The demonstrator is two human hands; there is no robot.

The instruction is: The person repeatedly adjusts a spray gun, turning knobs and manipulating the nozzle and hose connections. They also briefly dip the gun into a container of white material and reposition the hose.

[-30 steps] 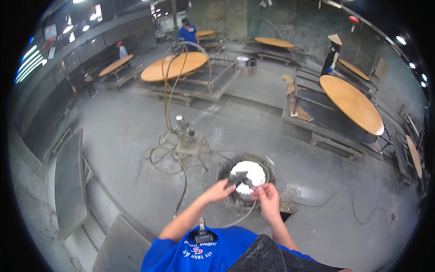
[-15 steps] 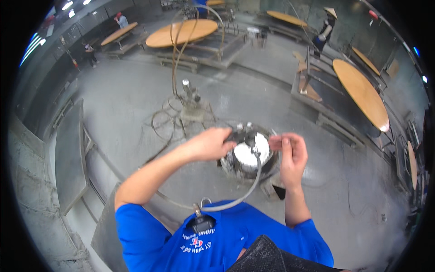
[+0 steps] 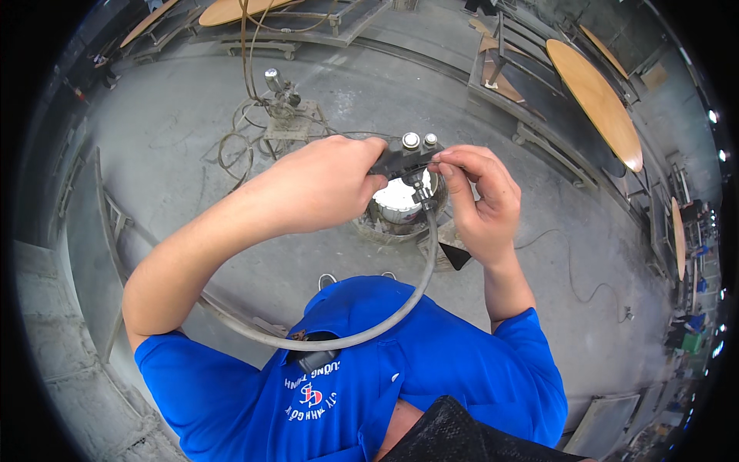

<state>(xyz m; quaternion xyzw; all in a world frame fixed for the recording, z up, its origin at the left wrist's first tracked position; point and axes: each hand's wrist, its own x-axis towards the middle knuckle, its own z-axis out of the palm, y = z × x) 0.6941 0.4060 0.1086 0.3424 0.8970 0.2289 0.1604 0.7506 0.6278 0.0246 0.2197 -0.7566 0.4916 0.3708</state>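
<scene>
My left hand point(image 3: 327, 181) is closed round a black spray gun point(image 3: 399, 160) with two round silver knobs on top. A grey hose point(image 3: 419, 289) hangs from its fitting and loops back toward my blue shirt. My right hand point(image 3: 489, 204) pinches at the gun's right end, thumb against forefinger; a thin dark piece shows at the fingertips, too small to name. Beneath the gun stands a round, stained bucket point(image 3: 385, 232) with a bright white inside, partly covered by the gun and my left hand.
Beyond my left forearm, a pump-like machine point(image 3: 286, 104) sits on the floor among coiled hoses point(image 3: 235, 154). Oval wooden tabletops point(image 3: 596, 104) rest on dark stands at the right and far left. A thin cable point(image 3: 589, 299) trails across the floor. A grey panel point(image 3: 100, 262) leans at the left.
Both hands and the spray gun have come up closer to me, away from the bucket. My right fingers, earlier apart from the gun, are now at its end. The view has tilted downward.
</scene>
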